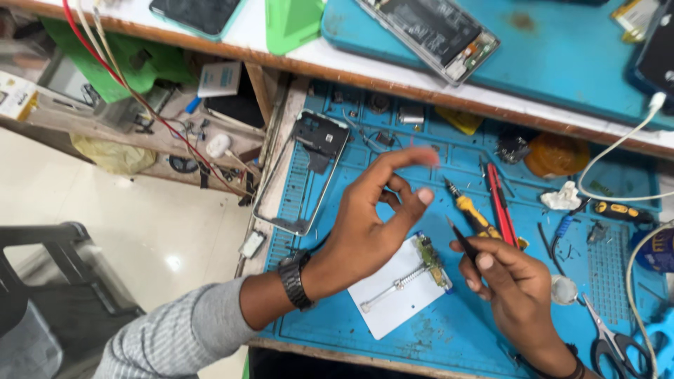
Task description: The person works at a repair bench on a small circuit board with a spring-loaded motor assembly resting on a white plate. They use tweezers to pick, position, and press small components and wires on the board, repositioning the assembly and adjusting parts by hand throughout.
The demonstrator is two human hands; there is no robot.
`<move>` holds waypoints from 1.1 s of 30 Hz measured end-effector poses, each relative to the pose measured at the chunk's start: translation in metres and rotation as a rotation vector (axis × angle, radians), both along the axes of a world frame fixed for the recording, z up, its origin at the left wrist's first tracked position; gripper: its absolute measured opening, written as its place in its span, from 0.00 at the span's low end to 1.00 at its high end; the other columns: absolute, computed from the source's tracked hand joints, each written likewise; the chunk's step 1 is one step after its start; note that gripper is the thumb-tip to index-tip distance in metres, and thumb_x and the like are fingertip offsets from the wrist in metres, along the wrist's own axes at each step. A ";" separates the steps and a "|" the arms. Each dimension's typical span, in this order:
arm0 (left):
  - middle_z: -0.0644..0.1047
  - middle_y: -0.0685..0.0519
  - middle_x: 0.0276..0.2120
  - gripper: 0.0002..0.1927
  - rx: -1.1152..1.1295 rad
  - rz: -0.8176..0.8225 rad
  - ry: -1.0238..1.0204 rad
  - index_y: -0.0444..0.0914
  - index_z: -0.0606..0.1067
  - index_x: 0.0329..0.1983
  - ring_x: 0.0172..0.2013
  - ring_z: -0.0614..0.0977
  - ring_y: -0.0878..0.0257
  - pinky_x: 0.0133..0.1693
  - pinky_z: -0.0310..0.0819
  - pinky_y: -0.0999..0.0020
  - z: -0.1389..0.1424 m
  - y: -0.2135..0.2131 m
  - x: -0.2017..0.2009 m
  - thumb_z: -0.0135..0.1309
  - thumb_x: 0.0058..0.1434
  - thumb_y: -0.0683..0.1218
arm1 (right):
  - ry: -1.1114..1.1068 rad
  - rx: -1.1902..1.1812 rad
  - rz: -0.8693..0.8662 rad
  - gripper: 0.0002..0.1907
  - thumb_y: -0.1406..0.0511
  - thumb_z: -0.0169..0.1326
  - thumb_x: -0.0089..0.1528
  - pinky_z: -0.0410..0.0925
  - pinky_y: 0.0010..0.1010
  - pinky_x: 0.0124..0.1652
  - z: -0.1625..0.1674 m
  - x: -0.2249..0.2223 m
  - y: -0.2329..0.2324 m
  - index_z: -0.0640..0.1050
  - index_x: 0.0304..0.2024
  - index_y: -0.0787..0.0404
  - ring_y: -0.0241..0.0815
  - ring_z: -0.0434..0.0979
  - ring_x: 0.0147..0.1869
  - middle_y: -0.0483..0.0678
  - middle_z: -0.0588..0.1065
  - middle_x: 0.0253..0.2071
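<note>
My left hand [375, 217] hovers over the blue work mat [435, 330], fingers spread and curled, holding nothing I can make out. It wears a black wristwatch [293, 278]. My right hand [509, 281] grips dark tweezers [460, 237], tips pointing up-left toward a small green circuit board [432, 258]. That board is clamped at the edge of a white holder plate [393, 291] with a spring rod. A bare phone frame [305, 168] lies at the mat's left edge.
A yellow-handled screwdriver [470, 210] and red tool [500, 203] lie above my right hand. Scissors [614, 344] rest at lower right, white cables [632, 140] at right. An opened phone [435, 31] lies on the upper shelf's blue mat. A black chair [49, 281] stands at left.
</note>
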State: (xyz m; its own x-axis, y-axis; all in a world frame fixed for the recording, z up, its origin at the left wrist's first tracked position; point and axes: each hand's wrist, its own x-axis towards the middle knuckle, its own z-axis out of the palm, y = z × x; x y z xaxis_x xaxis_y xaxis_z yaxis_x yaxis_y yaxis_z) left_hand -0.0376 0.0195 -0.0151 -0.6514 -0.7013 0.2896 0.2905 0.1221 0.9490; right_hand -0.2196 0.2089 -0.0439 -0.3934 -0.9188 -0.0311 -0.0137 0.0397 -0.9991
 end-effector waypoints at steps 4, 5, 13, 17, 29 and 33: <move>0.53 0.37 0.70 0.46 -0.056 -0.059 0.010 0.34 0.39 0.77 0.61 0.73 0.51 0.47 0.79 0.62 -0.008 -0.003 -0.008 0.51 0.72 0.60 | -0.048 0.007 -0.029 0.21 0.64 0.47 0.70 0.58 0.23 0.27 -0.005 -0.003 -0.001 0.77 0.54 0.78 0.34 0.65 0.30 0.49 0.70 0.26; 0.52 0.36 0.69 0.48 -0.006 -0.104 -0.064 0.35 0.37 0.77 0.62 0.71 0.49 0.47 0.79 0.59 -0.009 -0.003 -0.011 0.49 0.70 0.61 | -0.044 0.005 -0.027 0.21 0.63 0.46 0.70 0.57 0.23 0.27 -0.005 -0.003 -0.001 0.77 0.54 0.78 0.35 0.65 0.30 0.49 0.70 0.26; 0.80 0.46 0.57 0.26 -0.219 -0.364 -0.122 0.36 0.69 0.67 0.50 0.86 0.56 0.52 0.79 0.62 -0.002 0.003 0.000 0.44 0.75 0.59 | -0.071 0.039 -0.035 0.19 0.64 0.47 0.68 0.58 0.26 0.26 -0.017 -0.009 -0.005 0.78 0.54 0.74 0.35 0.66 0.29 0.50 0.72 0.27; 0.82 0.50 0.48 0.14 -0.454 -0.230 -0.073 0.39 0.77 0.54 0.46 0.86 0.57 0.49 0.78 0.63 0.006 0.002 0.005 0.51 0.74 0.52 | -0.059 0.098 0.013 0.18 0.64 0.48 0.69 0.60 0.26 0.27 -0.020 -0.009 -0.005 0.80 0.51 0.72 0.35 0.66 0.28 0.49 0.73 0.27; 0.84 0.58 0.39 0.09 -0.473 -0.162 -0.048 0.43 0.82 0.45 0.29 0.84 0.67 0.39 0.74 0.69 0.008 0.001 0.003 0.60 0.67 0.51 | -0.164 0.039 0.087 0.17 0.65 0.53 0.65 0.57 0.25 0.26 -0.014 -0.008 -0.007 0.75 0.51 0.71 0.34 0.67 0.28 0.46 0.71 0.26; 0.84 0.57 0.39 0.10 -0.463 -0.158 -0.037 0.42 0.81 0.46 0.28 0.84 0.67 0.37 0.76 0.70 0.007 0.001 0.005 0.60 0.67 0.52 | -0.108 0.075 0.084 0.15 0.64 0.52 0.66 0.57 0.25 0.26 -0.015 -0.010 -0.003 0.76 0.47 0.71 0.34 0.67 0.26 0.46 0.71 0.24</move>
State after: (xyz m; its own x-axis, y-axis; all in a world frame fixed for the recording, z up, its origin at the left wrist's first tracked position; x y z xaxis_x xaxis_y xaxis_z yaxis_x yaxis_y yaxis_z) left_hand -0.0329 0.0204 -0.0079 -0.7554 -0.3957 0.5223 0.3068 0.4908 0.8155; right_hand -0.2292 0.2057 -0.0590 -0.3060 -0.9418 -0.1390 0.0875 0.1176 -0.9892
